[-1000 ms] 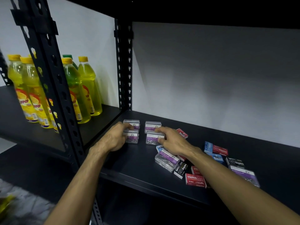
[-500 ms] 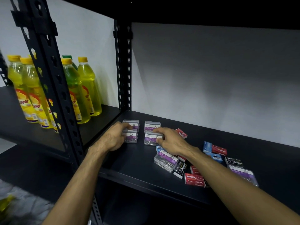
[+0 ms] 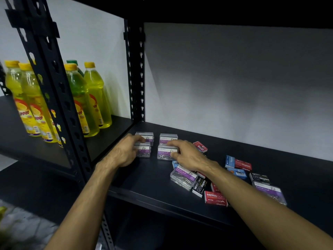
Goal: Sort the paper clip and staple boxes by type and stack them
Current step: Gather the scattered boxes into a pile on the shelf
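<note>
Left hand (image 3: 124, 153) curls round a paper clip box (image 3: 144, 150); right hand (image 3: 187, 154) pinches its neighbour (image 3: 164, 154). Squaring both against the rear boxes (image 3: 168, 138) should keep stacks true.

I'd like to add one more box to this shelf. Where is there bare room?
Bare shelf lies in front of both hands, toward the front edge, and along the wall at the back right. It is crowded around the loose staple boxes by the right hand.
</note>
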A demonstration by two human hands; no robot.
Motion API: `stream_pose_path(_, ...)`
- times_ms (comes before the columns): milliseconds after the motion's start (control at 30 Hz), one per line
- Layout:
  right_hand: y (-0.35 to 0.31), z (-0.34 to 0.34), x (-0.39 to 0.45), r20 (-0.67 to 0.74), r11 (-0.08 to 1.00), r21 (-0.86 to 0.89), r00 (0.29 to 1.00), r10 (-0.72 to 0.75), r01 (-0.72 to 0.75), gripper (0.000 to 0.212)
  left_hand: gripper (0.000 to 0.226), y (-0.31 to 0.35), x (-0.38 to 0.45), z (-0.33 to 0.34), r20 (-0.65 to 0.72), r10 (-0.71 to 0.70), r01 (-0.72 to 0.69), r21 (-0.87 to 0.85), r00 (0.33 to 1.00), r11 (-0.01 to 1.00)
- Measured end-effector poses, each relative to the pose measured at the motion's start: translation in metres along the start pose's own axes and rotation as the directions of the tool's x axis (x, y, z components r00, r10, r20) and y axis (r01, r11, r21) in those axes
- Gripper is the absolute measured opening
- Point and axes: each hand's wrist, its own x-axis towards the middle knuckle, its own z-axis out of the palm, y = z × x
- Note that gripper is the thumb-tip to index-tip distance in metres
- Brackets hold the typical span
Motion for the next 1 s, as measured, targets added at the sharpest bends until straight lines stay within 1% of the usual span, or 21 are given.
stream_pose_path(200,0.003,0.000,-0.003,-0.022,1.000,0.001,1.000,-0.002,0.002,0.050,0.043,0.001,-0.002,-0.001,-0.010,-0.007,0.007,-0.020,1.000,1.000)
stream_pose_path(267,0.004,-0.003,-0.005,-0.044,1.000,0.005,0.999,0.000,0.000,0.053,0.042,0.003,-0.002,-0.002,-0.032,-0.026,0.024,-0.041,0.999,0.999)
stream_pose_path(367,0.006,-0.013,-0.012,-0.075,0.999,0.039,0.997,0.001,0.002,0.049,0.039,0.009,-0.002,-0.004,-0.093,-0.048,0.039,-0.095,0.994,0.995)
stream_pose_path(467,0.012,-0.027,-0.024,-0.135,0.998,0.053,0.990,0.040,-0.033,0.041,0.034,0.019,-0.003,-0.004,-0.193,0.013,-0.033,-0.098,0.981,0.995)
stream_pose_path(600,0.026,-0.045,-0.045,-0.178,0.995,0.068,0.980,0.084,-0.073,0.033,0.031,0.034,-0.004,-0.003,-0.320,0.090,-0.107,-0.034,0.943,0.994)
stream_pose_path(633,0.029,-0.050,-0.052,-0.185,0.994,0.072,0.978,0.094,-0.082,0.032,0.030,0.038,-0.004,-0.003,-0.346,0.097,-0.119,-0.043,0.933,0.992)
stream_pose_path(700,0.036,-0.059,-0.064,-0.204,0.991,0.083,0.972,0.116,-0.101,0.029,0.027,0.047,-0.005,-0.003,-0.366,0.108,-0.160,-0.115,0.924,0.980)
stream_pose_path(767,0.044,-0.067,-0.077,-0.226,0.988,0.090,0.964,0.139,-0.122,0.025,0.025,0.059,-0.005,0.000,-0.356,0.146,-0.220,-0.179,0.923,0.959)
stream_pose_path(833,0.051,-0.074,-0.090,-0.249,0.986,0.092,0.956,0.157,-0.138,0.024,0.025,0.072,-0.006,0.005,-0.301,0.194,-0.264,-0.214,0.934,0.941)
stream_pose_path(900,0.056,-0.080,-0.102,-0.261,0.983,0.107,0.950,0.174,-0.151,0.025,0.028,0.086,-0.007,0.014,-0.191,0.236,-0.278,-0.236,0.953,0.931)
stream_pose_path(1000,0.063,-0.087,-0.121,-0.272,0.978,0.129,0.942,0.196,-0.166,0.026,0.033,0.104,-0.013,0.027,-0.039,0.257,-0.257,-0.292,0.966,0.921)
